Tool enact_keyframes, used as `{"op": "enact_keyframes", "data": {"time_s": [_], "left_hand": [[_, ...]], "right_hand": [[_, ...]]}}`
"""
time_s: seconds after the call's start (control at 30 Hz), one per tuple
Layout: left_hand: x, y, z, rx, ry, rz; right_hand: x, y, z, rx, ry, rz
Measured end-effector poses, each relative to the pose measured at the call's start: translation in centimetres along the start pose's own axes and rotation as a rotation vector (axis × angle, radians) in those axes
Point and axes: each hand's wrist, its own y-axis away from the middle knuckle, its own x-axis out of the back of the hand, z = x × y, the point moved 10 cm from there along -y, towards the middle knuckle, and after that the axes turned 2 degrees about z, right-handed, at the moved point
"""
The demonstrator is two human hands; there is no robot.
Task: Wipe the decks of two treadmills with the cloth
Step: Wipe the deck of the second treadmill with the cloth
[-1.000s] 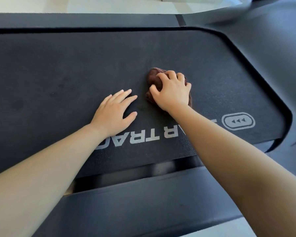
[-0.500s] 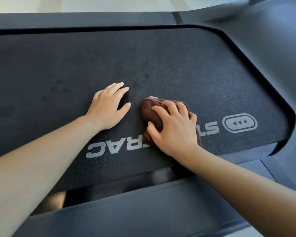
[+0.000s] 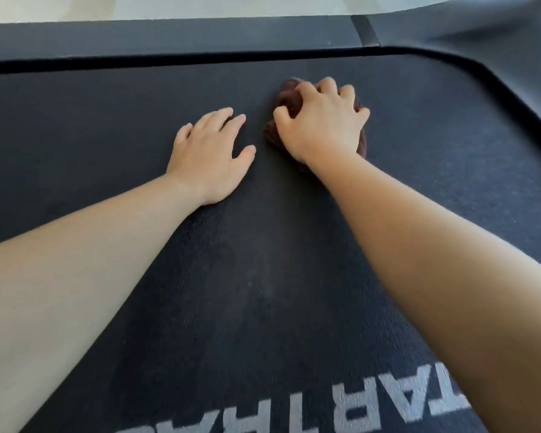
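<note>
A black treadmill deck (image 3: 107, 126) with a rough belt fills the view. My right hand (image 3: 322, 126) presses a crumpled dark brown cloth (image 3: 289, 96) onto the belt near its far edge; the hand covers most of the cloth. My left hand (image 3: 210, 154) lies flat on the belt just left of it, fingers spread, holding nothing. Both forearms stretch across the belt from the near side.
White lettering (image 3: 372, 404) is printed on the belt at the bottom. A dark grey side rail (image 3: 169, 37) runs along the far edge, and the motor hood (image 3: 519, 60) curves round at the right. Pale floor (image 3: 169, 7) shows beyond the rail.
My right hand has pushed the cloth away from the lettering toward the far rail. My left hand has shifted farther onto the belt, and my view has leaned in closer.
</note>
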Motion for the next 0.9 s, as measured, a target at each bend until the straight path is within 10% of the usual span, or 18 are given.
{"op": "enact_keyframes", "data": {"time_s": [0.43,0.9], "left_hand": [[0.2,0.2,-0.2,0.029,0.030,0.016],[0.5,0.2,0.2,0.040,0.062,0.018]], "right_hand": [[-2.6,-9.7,-1.1,0.048,-0.041,-0.018],[1.2,4.1,-0.1,0.082,-0.054,-0.071]]}}
